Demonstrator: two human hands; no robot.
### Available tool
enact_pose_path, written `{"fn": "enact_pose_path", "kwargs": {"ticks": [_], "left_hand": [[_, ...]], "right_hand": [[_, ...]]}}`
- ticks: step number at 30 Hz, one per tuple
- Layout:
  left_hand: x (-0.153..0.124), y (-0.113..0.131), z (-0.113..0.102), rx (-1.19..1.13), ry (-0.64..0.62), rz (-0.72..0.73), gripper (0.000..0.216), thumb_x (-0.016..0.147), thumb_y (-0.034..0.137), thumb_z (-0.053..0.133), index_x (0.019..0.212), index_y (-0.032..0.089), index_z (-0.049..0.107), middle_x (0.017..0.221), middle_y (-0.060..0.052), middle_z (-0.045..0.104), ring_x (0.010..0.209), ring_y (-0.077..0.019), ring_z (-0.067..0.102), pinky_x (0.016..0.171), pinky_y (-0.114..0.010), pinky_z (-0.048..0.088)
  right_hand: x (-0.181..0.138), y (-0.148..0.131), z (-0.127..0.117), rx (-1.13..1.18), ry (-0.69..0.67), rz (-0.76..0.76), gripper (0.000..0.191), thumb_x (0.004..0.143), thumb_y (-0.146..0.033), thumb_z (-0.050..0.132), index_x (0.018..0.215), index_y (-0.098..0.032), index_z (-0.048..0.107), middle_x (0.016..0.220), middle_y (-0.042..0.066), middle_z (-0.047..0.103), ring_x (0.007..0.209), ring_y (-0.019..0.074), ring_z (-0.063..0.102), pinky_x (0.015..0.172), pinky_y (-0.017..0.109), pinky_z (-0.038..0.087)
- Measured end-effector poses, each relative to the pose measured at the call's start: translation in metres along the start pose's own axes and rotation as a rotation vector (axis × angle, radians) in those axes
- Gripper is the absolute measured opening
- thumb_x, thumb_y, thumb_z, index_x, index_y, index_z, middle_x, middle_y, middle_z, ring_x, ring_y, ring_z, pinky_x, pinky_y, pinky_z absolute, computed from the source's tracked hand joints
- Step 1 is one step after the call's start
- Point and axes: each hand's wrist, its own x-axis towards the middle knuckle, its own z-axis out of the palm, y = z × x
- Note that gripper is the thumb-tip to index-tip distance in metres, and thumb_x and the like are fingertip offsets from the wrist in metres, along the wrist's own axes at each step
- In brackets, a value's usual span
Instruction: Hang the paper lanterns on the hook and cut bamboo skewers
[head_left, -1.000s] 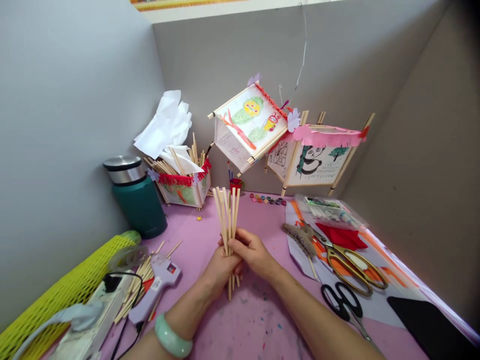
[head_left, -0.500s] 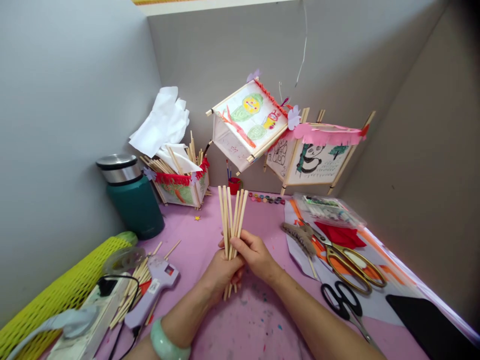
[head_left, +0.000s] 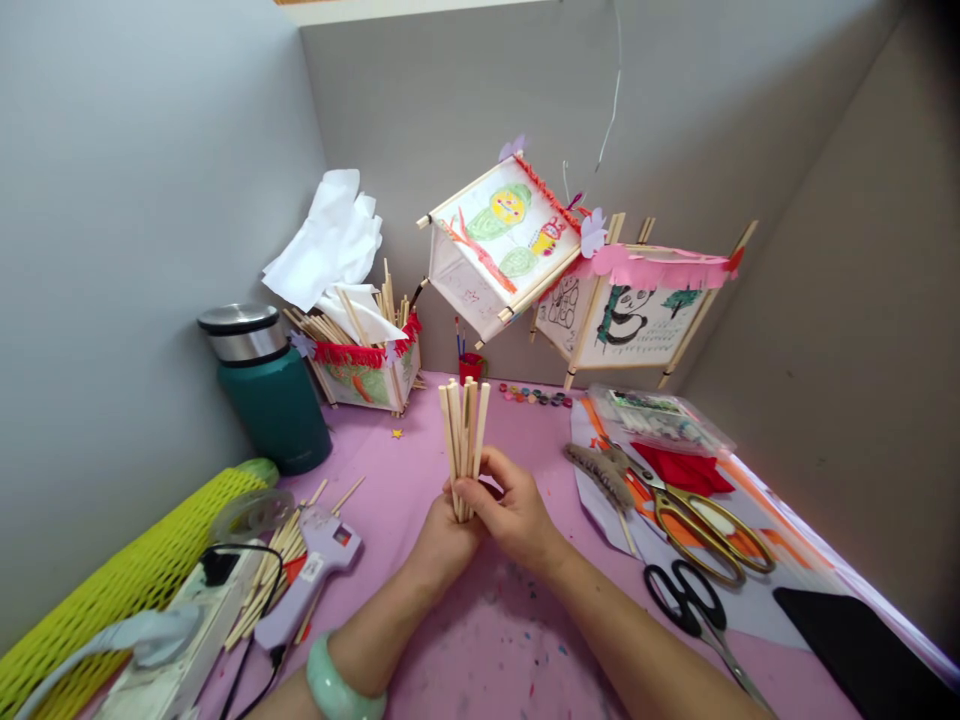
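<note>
Head camera: my left hand (head_left: 448, 540) and right hand (head_left: 519, 515) meet around a bundle of pale wooden sticks (head_left: 463, 440), both closed on its lower part, my right thumb laid across the front. The bundle stands nearly upright, its tops slightly fanned, above a pink-purple table (head_left: 517, 650). A pale green bangle (head_left: 337, 685) circles my left forearm. To my left lie a lilac glue gun (head_left: 322, 550) and a loose heap of similar sticks (head_left: 274, 570), with a teal bottle (head_left: 274, 410) behind. To my right are black-handled scissors (head_left: 716, 635) and gold-handled scissors (head_left: 670, 503). Beyond the bundle stand a small red cup (head_left: 471, 367) of brushes, a tilted paper lantern (head_left: 491, 240) and a panda-drawn lantern (head_left: 637, 325).
</note>
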Motion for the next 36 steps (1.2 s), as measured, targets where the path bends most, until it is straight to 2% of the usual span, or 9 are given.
{"fn": "enact_pose_path", "kwargs": {"ticks": [4,8,13,18,21,23,30,36], "left_hand": [[-0.005,0.007,0.002,-0.022,-0.026,-0.086,0.009,0.067,0.023,0.061,0.068,0.015,0.058,0.055,0.002,0.053,0.055,-0.0127,0.051,0.051,-0.023,0.039],[-0.008,0.01,0.001,-0.026,0.004,-0.059,0.014,0.067,0.025,0.064,0.068,0.014,0.057,0.064,0.0,0.057,0.06,-0.0126,0.052,0.055,-0.023,0.041],[-0.008,0.011,0.0,-0.024,0.033,-0.043,0.022,0.067,0.033,0.067,0.067,0.014,0.057,0.061,0.0,0.057,0.058,-0.0121,0.051,0.053,-0.022,0.04],[-0.008,0.011,0.001,-0.056,0.012,0.004,0.026,0.068,0.035,0.067,0.079,0.012,0.061,0.071,-0.003,0.062,0.066,-0.015,0.056,0.06,-0.024,0.043],[-0.01,0.011,0.0,-0.079,0.001,0.038,0.035,0.069,0.038,0.067,0.093,0.013,0.061,0.077,-0.004,0.063,0.07,-0.0157,0.056,0.061,-0.024,0.043],[-0.011,0.011,-0.001,-0.081,-0.002,0.045,0.038,0.07,0.04,0.066,0.096,0.013,0.06,0.077,-0.004,0.062,0.07,-0.0156,0.055,0.06,-0.024,0.042],[-0.014,0.007,0.001,-0.067,-0.03,0.035,0.027,0.074,0.04,0.062,0.074,0.015,0.053,0.062,0.004,0.049,0.057,-0.0089,0.044,0.055,-0.021,0.036],[-0.015,0.0,0.001,-0.064,-0.104,-0.017,0.04,0.081,0.053,0.047,0.064,0.017,0.044,0.05,0.005,0.041,0.043,-0.0058,0.035,0.043,-0.02,0.027]], "right_hand": [[0.001,0.005,-0.001,0.029,0.066,0.005,0.01,0.081,-0.027,0.055,0.085,-0.017,0.057,0.076,0.001,0.059,0.072,0.0137,0.055,0.067,0.025,0.045],[0.002,0.005,-0.003,0.006,0.07,-0.026,0.009,0.08,-0.025,0.057,0.083,-0.018,0.056,0.075,-0.001,0.056,0.071,0.0125,0.053,0.068,0.024,0.043],[0.001,0.003,-0.003,-0.024,0.076,-0.072,0.011,0.084,-0.027,0.052,0.087,-0.018,0.056,0.078,0.0,0.055,0.074,0.0128,0.052,0.07,0.025,0.043],[0.001,0.003,-0.003,-0.105,0.111,-0.082,0.014,0.084,-0.029,0.051,0.087,-0.017,0.057,0.078,0.001,0.056,0.074,0.0139,0.052,0.071,0.027,0.042],[0.001,0.001,-0.005,-0.092,0.126,-0.088,0.016,0.084,-0.031,0.052,0.089,-0.018,0.057,0.081,0.002,0.057,0.076,0.0147,0.053,0.072,0.028,0.043],[0.002,-0.003,-0.007,-0.066,0.142,-0.094,0.017,0.085,-0.032,0.051,0.093,-0.018,0.056,0.084,0.002,0.058,0.079,0.015,0.054,0.074,0.028,0.043],[0.006,-0.02,-0.015,-0.128,0.225,-0.124,0.018,0.085,-0.032,0.051,0.099,-0.021,0.055,0.084,0.001,0.058,0.078,0.0144,0.054,0.074,0.027,0.044],[0.009,-0.025,-0.015,-0.141,0.221,-0.139,0.015,0.085,-0.033,0.05,0.087,-0.02,0.057,0.079,0.0,0.056,0.072,0.0131,0.05,0.07,0.026,0.042]]}}
